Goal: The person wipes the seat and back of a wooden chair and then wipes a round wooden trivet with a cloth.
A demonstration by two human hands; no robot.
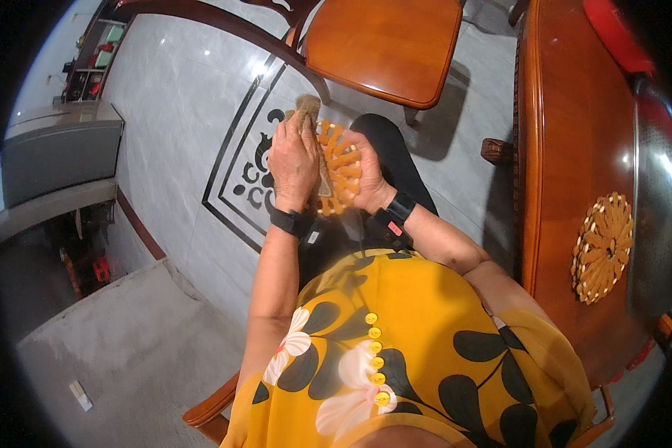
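Note:
My left hand (pixel 294 162) holds a bunched brown cloth (pixel 308 106) against the left part of a round wooden trivet (pixel 344 171). The trivet has brown slats and pale beads near its rim. Its right edge is gripped by my right hand (pixel 369 168), whose fingers are partly hidden behind it. Both hands are raised over my lap, and the left one covers part of the trivet. A second round trivet (pixel 602 249) of the same kind lies on the wooden table (pixel 560 140) to my right.
A wooden chair (pixel 383 47) stands ahead of me, close to the table. A dark tray-like surface (pixel 655 224) and a red object (pixel 616 33) are at the table's far side. The tiled floor (pixel 185 112) has a black inlaid pattern. Shelves (pixel 92 67) stand at the far left.

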